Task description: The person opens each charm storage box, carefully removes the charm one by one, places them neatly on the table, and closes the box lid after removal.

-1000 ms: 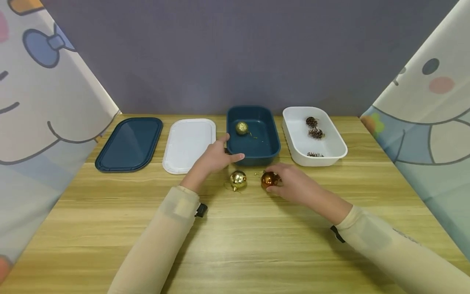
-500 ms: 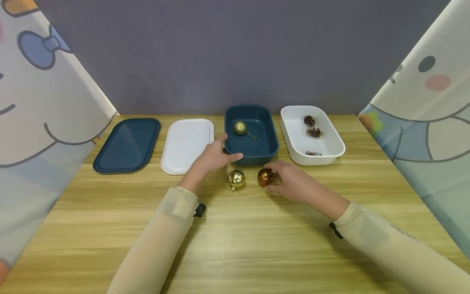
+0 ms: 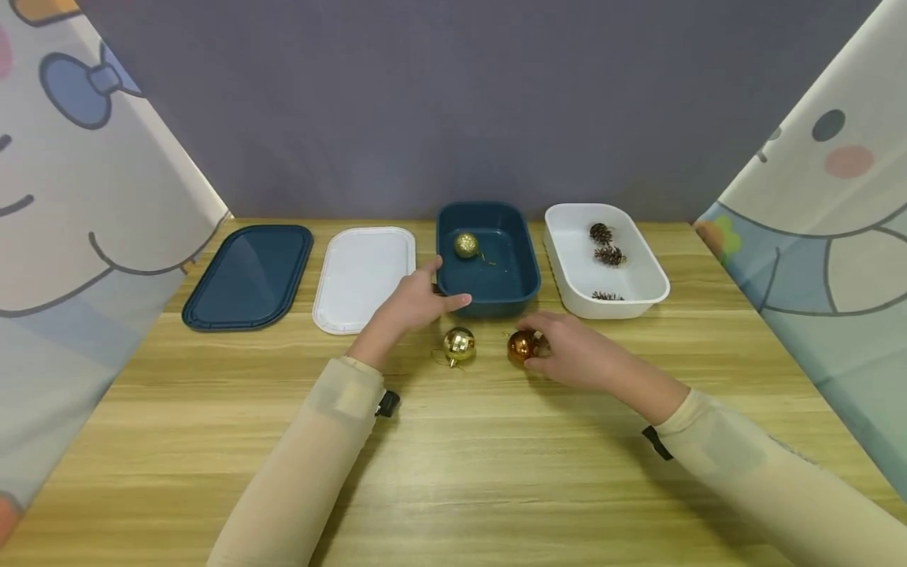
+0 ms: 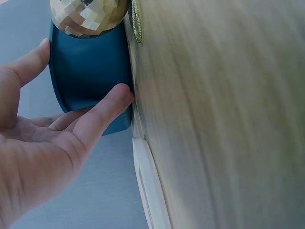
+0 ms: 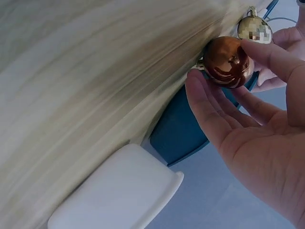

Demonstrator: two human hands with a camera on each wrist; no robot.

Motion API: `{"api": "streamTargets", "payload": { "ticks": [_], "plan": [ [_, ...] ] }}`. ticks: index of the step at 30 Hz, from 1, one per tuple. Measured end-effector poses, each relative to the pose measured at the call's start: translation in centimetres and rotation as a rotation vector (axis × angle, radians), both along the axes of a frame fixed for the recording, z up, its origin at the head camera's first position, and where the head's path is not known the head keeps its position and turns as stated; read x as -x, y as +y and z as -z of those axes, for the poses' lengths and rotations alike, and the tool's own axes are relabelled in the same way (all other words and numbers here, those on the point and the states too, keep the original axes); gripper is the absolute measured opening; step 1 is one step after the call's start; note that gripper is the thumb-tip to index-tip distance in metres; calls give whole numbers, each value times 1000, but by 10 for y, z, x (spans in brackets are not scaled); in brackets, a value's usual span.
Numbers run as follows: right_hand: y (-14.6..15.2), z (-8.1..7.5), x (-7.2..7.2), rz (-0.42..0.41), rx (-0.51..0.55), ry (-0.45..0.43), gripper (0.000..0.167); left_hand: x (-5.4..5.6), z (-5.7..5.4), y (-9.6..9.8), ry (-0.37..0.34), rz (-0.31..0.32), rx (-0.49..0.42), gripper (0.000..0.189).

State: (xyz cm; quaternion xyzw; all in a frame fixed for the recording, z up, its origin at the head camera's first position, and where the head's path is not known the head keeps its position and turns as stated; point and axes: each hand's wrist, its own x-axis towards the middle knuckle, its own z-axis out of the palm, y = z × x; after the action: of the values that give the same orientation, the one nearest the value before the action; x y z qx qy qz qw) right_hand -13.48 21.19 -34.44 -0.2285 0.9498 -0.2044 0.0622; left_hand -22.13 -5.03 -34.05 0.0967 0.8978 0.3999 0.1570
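Observation:
In the head view my left hand [image 3: 414, 301] is at the near left corner of the dark blue box [image 3: 534, 285], its fingers extended along the wall and its thumb by the front rim. A shiny copper Christmas bauble [image 5: 226, 59] is between the thumb and fingers of my right hand [image 5: 259, 124], low over the table in front of that box. Just left of it, a gold mirrored bauble [image 3: 459, 344] lies on the table with its cord. Inside the blue box rests a glittery gold bauble [image 3: 465, 245].
A white box [image 3: 650, 293] with several small pine cones [image 3: 609, 255] stands right of the blue one. To the left lie a white lid [image 3: 364, 277] and a dark blue lid [image 3: 248, 277]. A grey panel [image 3: 453, 102] rises behind the wooden table [image 3: 453, 472].
The copper bauble has shifted slightly left and then back right along with my right hand. My left hand has stayed at the blue box.

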Motion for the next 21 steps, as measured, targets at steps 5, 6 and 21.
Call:
{"api": "streamTargets", "payload": {
  "ticks": [5,6,21],
  "plan": [
    [0,-2,0,15,-44,-18,67,0,-1,1,-2,-3,5,104],
    [0,-2,0,18,-52,-23,69,0,-1,1,-2,-3,9,104],
    [-6,-4,0,11,-72,-7,69,0,0,0,2,-6,7,104]
  ]
}}
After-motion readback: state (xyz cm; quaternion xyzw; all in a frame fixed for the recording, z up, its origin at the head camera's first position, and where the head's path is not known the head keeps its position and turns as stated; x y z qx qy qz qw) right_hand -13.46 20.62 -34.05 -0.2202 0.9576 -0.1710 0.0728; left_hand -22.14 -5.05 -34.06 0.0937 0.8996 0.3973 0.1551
